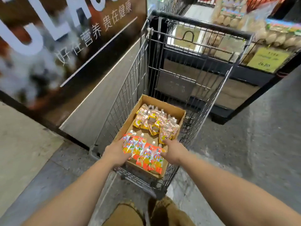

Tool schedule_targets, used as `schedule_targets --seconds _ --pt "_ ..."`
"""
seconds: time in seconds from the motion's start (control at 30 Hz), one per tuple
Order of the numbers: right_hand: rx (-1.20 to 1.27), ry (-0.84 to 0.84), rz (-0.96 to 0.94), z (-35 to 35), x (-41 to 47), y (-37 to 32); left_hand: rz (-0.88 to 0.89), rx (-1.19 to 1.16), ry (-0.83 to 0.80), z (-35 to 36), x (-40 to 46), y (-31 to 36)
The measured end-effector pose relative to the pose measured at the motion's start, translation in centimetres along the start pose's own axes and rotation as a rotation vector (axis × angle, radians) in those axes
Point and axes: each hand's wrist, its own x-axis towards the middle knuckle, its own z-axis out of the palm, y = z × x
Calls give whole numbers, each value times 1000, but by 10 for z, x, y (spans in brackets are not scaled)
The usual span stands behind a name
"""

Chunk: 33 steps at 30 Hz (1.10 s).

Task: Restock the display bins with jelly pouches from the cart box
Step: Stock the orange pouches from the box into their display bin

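Right now both my hands are down in the cardboard box (164, 110) in the shopping cart (202, 23): my left hand (116, 152) grasps the left end of a row of orange jelly pouches (145, 154), my right hand (173, 151) closes on its right end. A heap of yellow jelly pouches (154, 123) lies untouched behind them. By my judgement the box holds roughly a dozen, so several loads are left.

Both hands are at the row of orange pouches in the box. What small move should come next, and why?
Probably close both hands on the row and lift it. The left hand and right hand flank the four orange pouches at the near end of the cardboard box, touching the outer ones; the pouches still seem to rest in the box.
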Motion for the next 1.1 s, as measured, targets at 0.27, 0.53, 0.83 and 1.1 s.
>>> schedule_targets --seconds 0.27,0.53,0.83,1.1 --pt "182 -170 75 30 89 9 -149 -175 -86 20 92 -3" --pt "347 -274 170 93 160 -16 -252 -179 -239 50 156 -33" --pt "665 -241 310 141 228 -65 -352 -102 -248 89 179 -55" --pt "1015 -203 578 166 248 -64 -392 -101 -330 103 195 -56"
